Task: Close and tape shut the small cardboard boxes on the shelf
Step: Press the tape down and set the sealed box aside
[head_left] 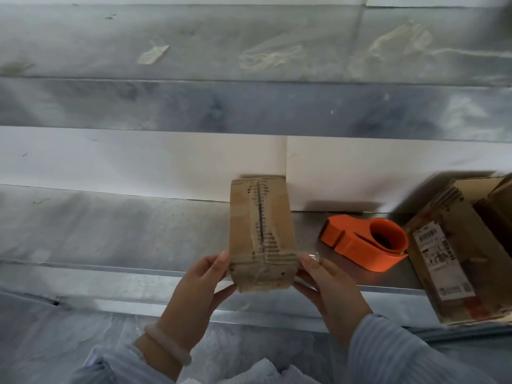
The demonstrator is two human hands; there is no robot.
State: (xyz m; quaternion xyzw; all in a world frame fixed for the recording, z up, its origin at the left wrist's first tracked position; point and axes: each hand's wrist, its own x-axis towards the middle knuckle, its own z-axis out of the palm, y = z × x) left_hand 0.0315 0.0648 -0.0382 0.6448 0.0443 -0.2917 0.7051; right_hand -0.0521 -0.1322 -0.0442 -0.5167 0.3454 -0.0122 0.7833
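Note:
A small, worn cardboard box (260, 231) lies lengthwise on the metal shelf (110, 231), its flaps closed along a torn centre seam with clear tape over the near end. My left hand (202, 284) grips its near left corner and my right hand (324, 284) presses its near right corner, where a bit of clear tape sticks up by the fingertips. An orange tape dispenser (365, 242) rests on the shelf just right of the box, untouched.
A larger cardboard box (454, 253) with a printed label stands at the right, partly over the shelf's front edge (277, 311). White panels back the shelf. An upper shelf (194, 45) carries scraps of old tape. Crumpled plastic sheeting lies below.

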